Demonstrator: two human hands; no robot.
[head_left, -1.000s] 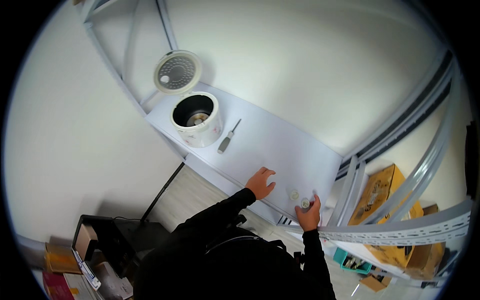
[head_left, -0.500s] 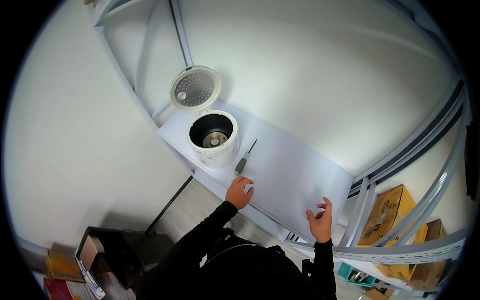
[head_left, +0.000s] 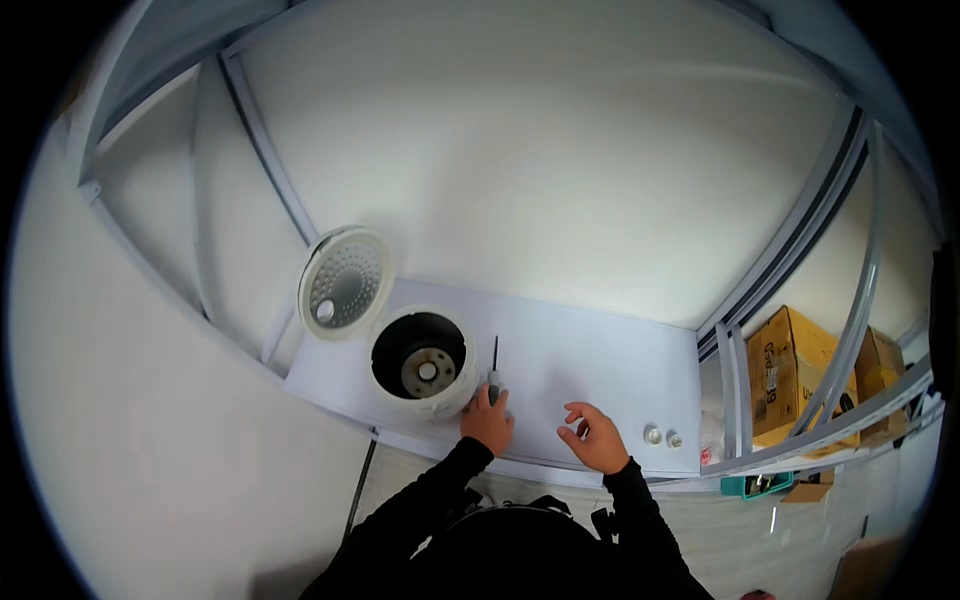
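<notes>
A white rice cooker (head_left: 424,402) stands on the white bench with its lid (head_left: 345,283) raised at the back left. Its dark inside shows a round metal heating plate (head_left: 428,372), with no inner pot over it. Just right of the cooker lies a screwdriver (head_left: 495,362), its dark shaft pointing to the far side. The fingers of my left hand (head_left: 487,425) close round its grey handle, which they partly cover. My right hand (head_left: 597,440) hovers over the bench further right, empty, with thumb and fingers apart.
Two small round metallic pieces (head_left: 654,435) rest near the bench's right end. Metal frame posts (head_left: 735,390) rise there, with cardboard boxes (head_left: 790,365) and a teal bin (head_left: 757,486) beyond them. A wall backs the white bench (head_left: 610,345).
My view has turned right, bringing the small metallic pieces into sight. My left hand has moved onto the screwdriver handle. My right hand has come closer to the left one.
</notes>
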